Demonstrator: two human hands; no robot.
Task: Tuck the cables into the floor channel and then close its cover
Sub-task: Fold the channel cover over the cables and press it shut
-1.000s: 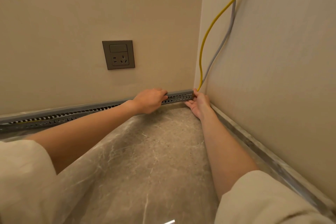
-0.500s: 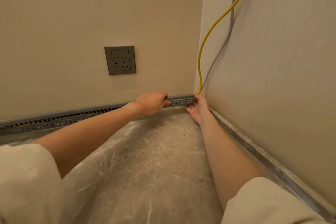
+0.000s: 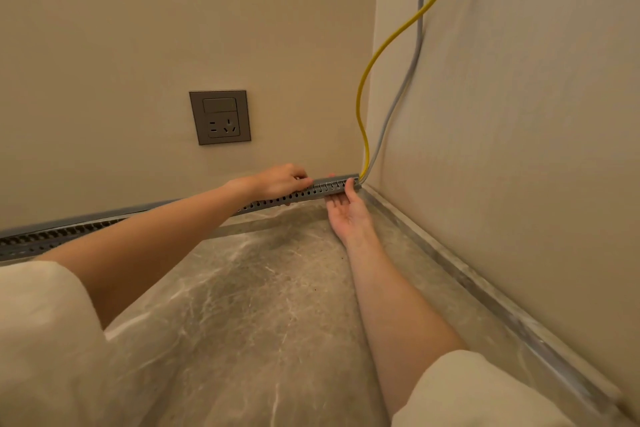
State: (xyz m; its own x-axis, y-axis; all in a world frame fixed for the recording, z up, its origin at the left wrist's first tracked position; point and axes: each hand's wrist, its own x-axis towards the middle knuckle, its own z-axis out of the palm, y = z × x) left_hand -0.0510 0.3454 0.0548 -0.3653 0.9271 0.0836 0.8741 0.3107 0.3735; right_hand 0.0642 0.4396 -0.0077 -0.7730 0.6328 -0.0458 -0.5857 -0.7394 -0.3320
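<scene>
Both hands at the corner end of the floor channel.

We see the slotted grey channel (image 3: 284, 198) along the base of the back wall, running left to the corner. Above it sits a socket (image 3: 219, 117). Our left hand (image 3: 281, 179) curls its fingers over the channel's top edge; our right hand (image 3: 350, 212), palm up with fingers fairly straight, touches its front near the corner, where the yellow cable (image 3: 362, 121) and grey cable (image 3: 398, 94) drop in.

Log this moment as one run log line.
phase: closing cover | left hand: gripping slotted channel top | right hand: fingertips on corner end | yellow cable, grey cable: enter at corner
</scene>
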